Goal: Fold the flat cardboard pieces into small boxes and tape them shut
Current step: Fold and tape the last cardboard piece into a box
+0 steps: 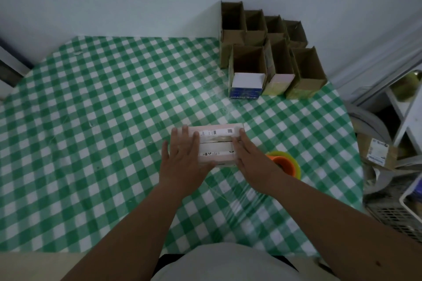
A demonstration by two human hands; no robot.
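The left hand (183,155) lies flat, fingers straight and spread, pressing down on the left end of a pink box (217,143). The right hand (251,159) lies flat on the right end the same way, fingers straight and close together. Neither hand curls round anything. The box lies on its side near the middle of the desk (102,132), between the two hands, its two top flaps closed and meeting along a seam that runs from hand to hand, with white printed labels either side of it. Just beside the right hand, touching or nearly touching the wrist, stands a tape roll (285,162), orange inside and yellow-green outside. At the far right corner of the desk, against the wall, stands a cluster of open boxes (267,52), well apart from the hands; the front one is blue and white.
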